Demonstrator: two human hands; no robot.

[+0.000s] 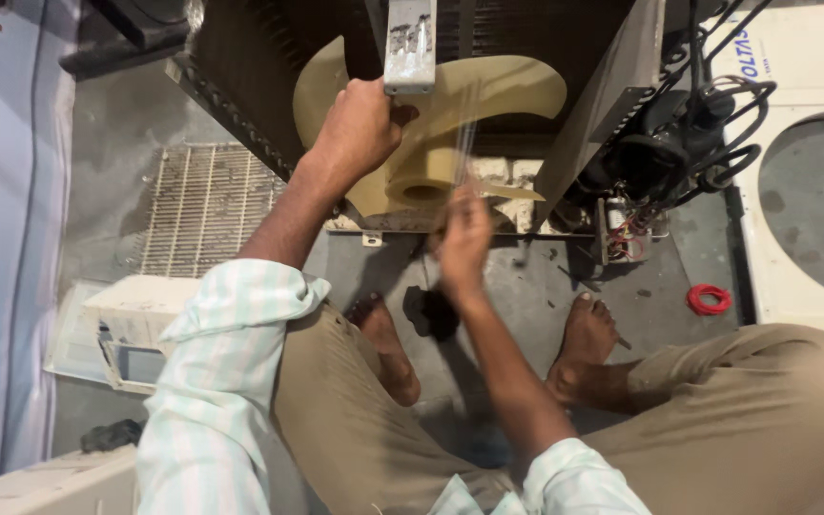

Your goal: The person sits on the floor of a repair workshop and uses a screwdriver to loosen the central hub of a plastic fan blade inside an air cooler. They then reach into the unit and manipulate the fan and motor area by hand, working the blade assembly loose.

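Head view looks down on an opened outdoor air-conditioner unit with a dark finned coil (269,57) standing on the grey concrete floor (526,296), the person squatting barefoot before it. Inside the casing sits the large cream plastic fan blade with a round hub (450,124), its hub facing the person, low in the cabinet just above the base. A scuffed grey metal bracket (410,43) hangs down in front of the fan. The left hand (355,129) is clamped on the lower end of that bracket, fingers wrapped around it. The right hand (463,238) is blurred just below the hub; whether its fingers are together on a thin tool I cannot tell.

To do this well, I judge that the bracket wants a firm steady hold so the fan cannot swing, and the right hand should work square to the hub, clear of the blade edges. To the right, the black compressor with its wiring (679,133) stays apart; a small red wire coil (710,298) lies on the floor.
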